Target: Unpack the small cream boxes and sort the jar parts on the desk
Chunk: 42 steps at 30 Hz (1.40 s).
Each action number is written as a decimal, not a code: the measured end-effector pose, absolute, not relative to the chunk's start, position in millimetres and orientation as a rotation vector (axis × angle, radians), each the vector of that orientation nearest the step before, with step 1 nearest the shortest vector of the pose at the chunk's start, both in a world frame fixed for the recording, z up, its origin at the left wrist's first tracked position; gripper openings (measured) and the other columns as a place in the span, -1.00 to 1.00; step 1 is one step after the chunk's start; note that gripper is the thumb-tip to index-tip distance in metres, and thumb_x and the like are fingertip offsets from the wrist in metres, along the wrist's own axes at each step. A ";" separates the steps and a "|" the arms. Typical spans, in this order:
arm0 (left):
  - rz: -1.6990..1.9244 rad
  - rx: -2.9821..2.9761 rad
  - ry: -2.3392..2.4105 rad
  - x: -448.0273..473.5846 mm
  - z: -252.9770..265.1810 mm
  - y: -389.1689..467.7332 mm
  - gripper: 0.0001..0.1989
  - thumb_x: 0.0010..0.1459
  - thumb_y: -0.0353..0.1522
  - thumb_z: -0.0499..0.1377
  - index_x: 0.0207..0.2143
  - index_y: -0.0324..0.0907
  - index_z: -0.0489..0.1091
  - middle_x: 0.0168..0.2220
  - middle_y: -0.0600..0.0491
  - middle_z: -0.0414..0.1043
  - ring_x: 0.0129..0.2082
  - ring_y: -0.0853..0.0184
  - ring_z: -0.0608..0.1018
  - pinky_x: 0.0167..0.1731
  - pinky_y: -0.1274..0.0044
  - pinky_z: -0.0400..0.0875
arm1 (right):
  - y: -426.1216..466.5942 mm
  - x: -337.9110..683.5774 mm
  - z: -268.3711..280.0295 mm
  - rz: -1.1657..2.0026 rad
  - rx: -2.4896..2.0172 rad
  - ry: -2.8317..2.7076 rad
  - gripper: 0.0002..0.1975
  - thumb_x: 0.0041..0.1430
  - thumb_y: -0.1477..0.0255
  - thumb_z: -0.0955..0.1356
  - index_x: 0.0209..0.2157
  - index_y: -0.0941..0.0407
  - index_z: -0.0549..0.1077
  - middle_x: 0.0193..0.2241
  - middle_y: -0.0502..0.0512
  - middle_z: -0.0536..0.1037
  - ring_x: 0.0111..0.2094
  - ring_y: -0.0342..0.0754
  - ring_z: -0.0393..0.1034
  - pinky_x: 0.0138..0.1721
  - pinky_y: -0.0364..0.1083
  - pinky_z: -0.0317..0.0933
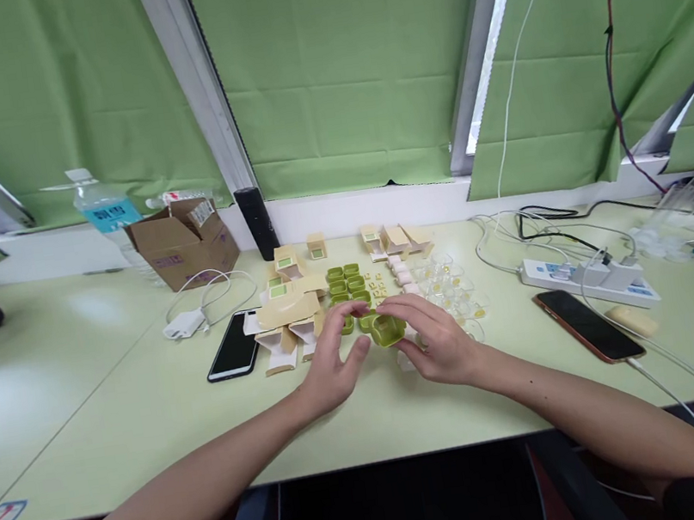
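My right hand [441,340] pinches a small green square cup [389,331] between thumb and fingers, its hollow side turned partly toward me. Close by on the left, my left hand [336,364] curves with thumb and fingers apart and nothing visible between them. Behind the hands stand several matching green cups [354,283] in rows. Tiny yellow pieces [378,284] lie beside those rows. Farther right come a line of pale pink pieces [401,269] and several clear plastic domes [448,284]. Small cream cartons [286,308] lie left of the cups, partly flattened or with flaps raised.
A black phone [232,347] and a white charger [185,324] lie to the left. Behind them are a cardboard box [185,248], a water bottle [109,213] and a black cylinder [257,224]. A power strip [588,280], cables and another phone [590,324] occupy the right.
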<state>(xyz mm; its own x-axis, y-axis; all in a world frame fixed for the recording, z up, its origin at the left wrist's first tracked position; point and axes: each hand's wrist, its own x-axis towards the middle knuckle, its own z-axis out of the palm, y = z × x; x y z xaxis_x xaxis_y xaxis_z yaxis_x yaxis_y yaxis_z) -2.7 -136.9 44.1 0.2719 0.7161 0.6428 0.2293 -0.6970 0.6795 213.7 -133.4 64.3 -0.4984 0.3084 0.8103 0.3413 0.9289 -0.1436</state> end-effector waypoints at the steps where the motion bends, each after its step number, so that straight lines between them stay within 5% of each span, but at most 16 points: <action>1: 1.389 2.043 0.834 -2.6 44.7 -136.0 -0.60 0.42 -0.10 0.08 0.12 -0.15 0.40 0.02 -0.13 0.47 0.06 0.16 0.49 0.10 0.32 0.38 | -134.2 213.5 64.7 0.001 -0.462 -2.117 -0.49 0.33 0.54 0.35 0.27 0.10 0.29 0.03 0.32 0.54 0.08 0.15 0.48 0.04 0.17 0.49; 12: 1.101 1.473 0.692 -1.3 40.9 -125.9 -0.55 0.10 0.00 0.39 -0.30 -0.23 0.63 -0.43 0.00 0.55 -0.40 0.34 0.50 -0.32 0.52 0.37 | -136.5 210.7 58.5 0.121 -0.399 -2.062 -0.50 0.29 0.51 0.41 0.23 0.08 0.34 -0.01 0.30 0.54 0.04 0.14 0.48 0.02 0.16 0.48; 26: 1.028 1.104 0.605 4.0 41.6 -127.7 -0.61 -0.15 -0.16 0.57 -0.44 -0.28 0.60 -0.51 0.02 0.55 -0.52 0.42 0.48 -0.40 0.56 0.34 | -138.3 210.0 58.0 0.143 -0.368 -2.051 -0.49 0.29 0.52 0.42 0.24 0.09 0.35 -0.03 0.31 0.53 0.01 0.12 0.49 -0.01 0.12 0.50; 42: 1.080 1.310 0.745 0.9 45.9 -132.5 -0.56 -0.08 -0.06 0.52 -0.48 -0.26 0.54 -0.52 0.03 0.53 -0.51 0.40 0.47 -0.40 0.54 0.34 | -139.9 206.7 57.4 0.075 -0.307 -2.068 -0.46 0.27 0.61 0.36 0.26 0.11 0.32 -0.10 0.28 0.51 -0.08 0.09 0.47 -0.14 0.08 0.51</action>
<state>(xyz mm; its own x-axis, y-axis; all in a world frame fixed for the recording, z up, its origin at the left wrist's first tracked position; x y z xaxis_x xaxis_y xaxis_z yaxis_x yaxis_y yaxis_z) 0.9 -132.5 45.9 0.3593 0.9226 0.1402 -0.1957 -0.0724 0.9780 206.7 -139.9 57.4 -0.4654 0.2480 0.8496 0.1860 0.9659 -0.1800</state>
